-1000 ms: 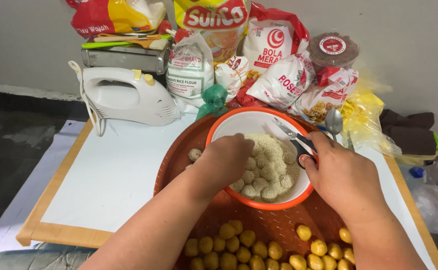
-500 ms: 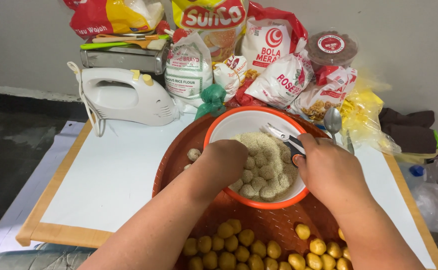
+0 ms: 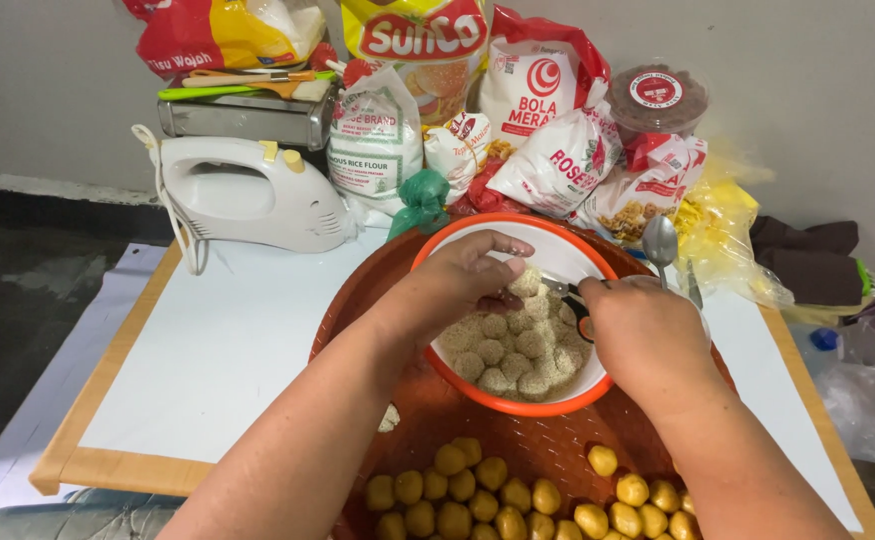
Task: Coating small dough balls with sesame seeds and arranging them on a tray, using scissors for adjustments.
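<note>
An orange-rimmed white bowl (image 3: 558, 248) sits on a round brown-orange perforated tray (image 3: 368, 300). It holds several dough balls coated in pale seeds (image 3: 513, 350). My left hand (image 3: 463, 280) reaches into the bowl and pinches one coated ball (image 3: 525, 283) between its fingertips. My right hand (image 3: 648, 335) is at the bowl's right edge, closed on a small metal tool with a dark handle (image 3: 576, 305). Several plain yellow dough balls (image 3: 488, 495) lie on the near part of the tray.
A white hand mixer (image 3: 253, 195) lies on the white board at back left. Bags of flour and other ingredients (image 3: 548, 130) line the wall, with a metal tin (image 3: 248, 115) and a lidded round tub (image 3: 658, 100). A metal spoon (image 3: 660, 240) stands right of the bowl.
My left hand has lifted from the seed heap toward the bowl's far side with one coated ball in its fingers. My right hand stayed at the bowl's right edge.
</note>
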